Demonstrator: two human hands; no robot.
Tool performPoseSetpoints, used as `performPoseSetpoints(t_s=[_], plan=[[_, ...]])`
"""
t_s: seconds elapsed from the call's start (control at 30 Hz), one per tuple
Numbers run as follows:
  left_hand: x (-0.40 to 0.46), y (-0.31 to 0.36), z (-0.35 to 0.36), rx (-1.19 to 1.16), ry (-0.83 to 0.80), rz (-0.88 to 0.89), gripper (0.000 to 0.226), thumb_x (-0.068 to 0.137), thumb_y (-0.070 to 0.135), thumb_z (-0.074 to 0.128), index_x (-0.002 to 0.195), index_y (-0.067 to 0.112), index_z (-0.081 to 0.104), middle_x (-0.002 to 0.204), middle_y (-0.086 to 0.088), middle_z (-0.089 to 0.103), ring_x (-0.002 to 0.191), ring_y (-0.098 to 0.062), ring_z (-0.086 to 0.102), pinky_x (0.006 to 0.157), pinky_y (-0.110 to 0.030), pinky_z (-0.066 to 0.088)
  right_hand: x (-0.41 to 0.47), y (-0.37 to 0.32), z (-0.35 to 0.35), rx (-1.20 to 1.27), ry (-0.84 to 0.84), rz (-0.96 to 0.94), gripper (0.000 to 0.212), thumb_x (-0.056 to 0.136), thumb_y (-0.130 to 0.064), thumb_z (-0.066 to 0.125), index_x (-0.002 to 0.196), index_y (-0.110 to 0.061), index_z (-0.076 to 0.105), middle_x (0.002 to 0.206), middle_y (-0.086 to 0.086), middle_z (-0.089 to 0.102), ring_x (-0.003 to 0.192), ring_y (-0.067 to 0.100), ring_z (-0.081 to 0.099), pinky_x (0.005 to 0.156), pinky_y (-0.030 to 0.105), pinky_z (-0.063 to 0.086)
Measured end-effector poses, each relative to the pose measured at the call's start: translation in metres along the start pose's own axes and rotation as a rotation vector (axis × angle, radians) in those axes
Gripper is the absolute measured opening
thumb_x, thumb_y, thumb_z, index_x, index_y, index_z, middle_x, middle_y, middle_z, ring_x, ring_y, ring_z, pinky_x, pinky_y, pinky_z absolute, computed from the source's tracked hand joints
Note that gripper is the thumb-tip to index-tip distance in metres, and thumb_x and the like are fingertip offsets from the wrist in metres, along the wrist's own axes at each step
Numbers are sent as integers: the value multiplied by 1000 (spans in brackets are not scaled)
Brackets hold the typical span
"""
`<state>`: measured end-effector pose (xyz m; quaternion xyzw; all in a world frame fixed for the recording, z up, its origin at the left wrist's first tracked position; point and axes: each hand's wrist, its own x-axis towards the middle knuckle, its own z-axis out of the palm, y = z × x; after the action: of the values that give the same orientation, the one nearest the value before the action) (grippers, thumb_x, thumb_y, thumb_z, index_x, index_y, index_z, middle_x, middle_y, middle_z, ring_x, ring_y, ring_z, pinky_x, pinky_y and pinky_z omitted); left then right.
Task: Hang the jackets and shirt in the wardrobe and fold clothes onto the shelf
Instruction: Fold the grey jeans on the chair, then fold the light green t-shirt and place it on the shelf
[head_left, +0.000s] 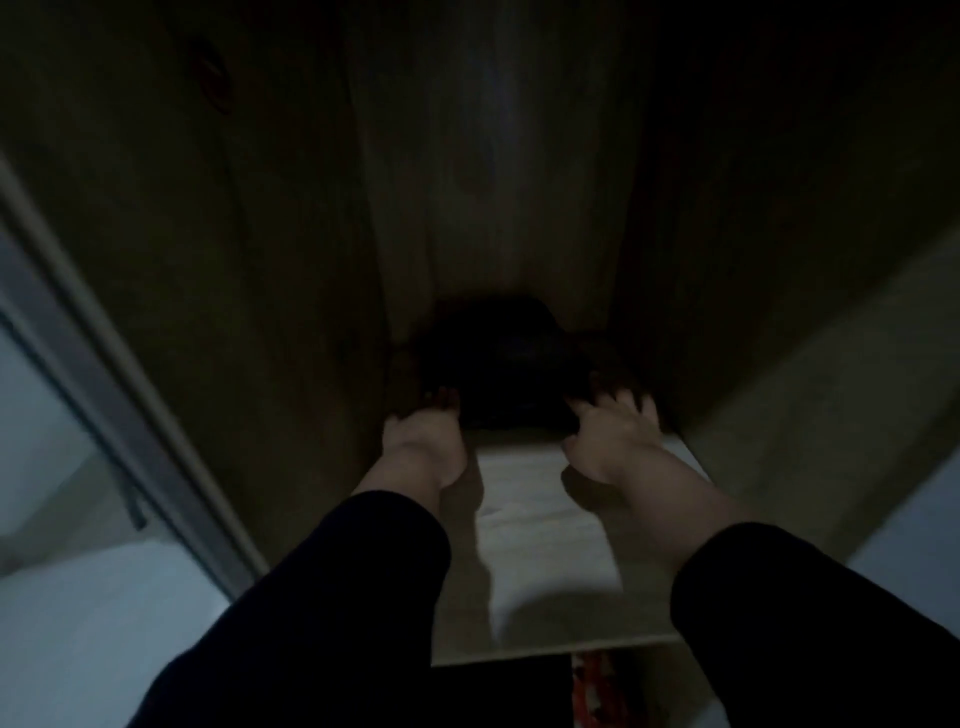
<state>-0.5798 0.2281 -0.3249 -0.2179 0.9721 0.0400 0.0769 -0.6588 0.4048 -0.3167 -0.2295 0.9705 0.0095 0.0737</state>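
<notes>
A dark folded garment (506, 364) lies at the back of a pale wooden shelf (540, 525) inside a dim wardrobe. Both my arms, in black sleeves, reach into the compartment. My left hand (423, 434) touches the garment's left front corner, with its fingertips lost in the shadow. My right hand (610, 426) is at the garment's right front edge with its fingers spread and slightly bent. The picture is dark and blurred, so the grip of either hand is unclear.
Wooden side walls (249, 270) and a back panel (498, 171) close the compartment in. A grey sliding-door frame (104, 395) runs diagonally at the left. Below the shelf's front edge a red patterned item (592, 686) shows.
</notes>
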Motion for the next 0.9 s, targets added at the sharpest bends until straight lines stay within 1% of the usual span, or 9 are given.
performPoseSetpoints(t_s=[0.03, 0.1, 0.17, 0.27, 0.37, 0.43, 0.53, 0.7, 0.9], plan=[[-15, 1, -8, 9, -12, 9, 69, 95, 17, 37, 153, 20, 0, 161, -1, 10, 146, -23, 16, 117, -44, 16, -13, -1, -10, 0, -1, 5, 64, 94, -39, 42, 152, -31, 17, 162, 4, -1, 147, 30, -1, 118, 52, 2], [-43, 3, -26, 9, -45, 35, 70, 95, 17, 37, 153, 19, -2, 161, 1, 3, 148, -18, 7, 119, -48, 6, -42, -3, -29, 20, -13, 7, 64, 95, -36, 41, 153, -30, 15, 162, 4, -3, 148, 29, -6, 118, 52, -1], [-76, 6, -46, -6, -80, 53, 69, 97, 19, 36, 153, 18, -4, 161, 4, -5, 148, -15, -2, 119, -49, 2, -77, -7, -50, 49, -54, 9, 64, 95, -33, 40, 153, -30, 13, 162, 3, -6, 148, 26, -10, 119, 51, -2], [-131, 9, -74, -45, -137, 67, 66, 100, 21, 34, 153, 17, -5, 161, 5, -7, 148, -14, -4, 119, -48, 1, -129, -13, -76, 59, -120, 6, 64, 96, -33, 41, 153, -31, 13, 162, 2, -9, 148, 24, -12, 119, 50, -1], [-188, 11, -102, -73, -162, 73, 66, 100, 24, 34, 153, 17, -4, 161, 4, -5, 148, -14, -3, 119, -48, 3, -178, -18, -100, 78, -138, -3, 64, 95, -34, 42, 153, -31, 15, 162, 2, -6, 149, 24, -8, 119, 50, 2], [-226, 11, -114, -82, -154, 60, 68, 100, 28, 37, 153, 17, -3, 161, 4, -3, 149, -15, -2, 119, -49, 3, -211, -22, -115, 92, -163, -23, 64, 95, -30, 42, 153, -30, 16, 162, 3, -5, 149, 25, -7, 119, 50, 3], [-277, 9, -123, -91, -93, 3, 72, 97, 28, 41, 153, 18, -3, 161, 5, -2, 149, -15, -1, 119, -49, 3, -254, -31, -132, 86, -172, -75, 64, 94, -23, 41, 153, -25, 16, 162, 5, -5, 149, 26, -7, 119, 50, 5], [-370, -2, -121, -152, -16, -139, 72, 95, 17, 40, 154, 21, -2, 162, 5, 0, 149, -14, -1, 118, -49, 4, -317, -56, -149, 52, -153, -213, 60, 96, -21, 39, 153, -22, 19, 162, 5, -3, 149, 26, -5, 120, 49, 6], [-500, -32, -100, -205, 36, -381, 71, 95, 12, 37, 153, 20, -2, 161, 4, 0, 149, -14, -3, 118, -50, 1, -403, -109, -139, 62, -144, -448, 62, 92, -21, 42, 150, -28, 24, 161, 3, 5, 148, 27, 1, 118, 48, 14]])
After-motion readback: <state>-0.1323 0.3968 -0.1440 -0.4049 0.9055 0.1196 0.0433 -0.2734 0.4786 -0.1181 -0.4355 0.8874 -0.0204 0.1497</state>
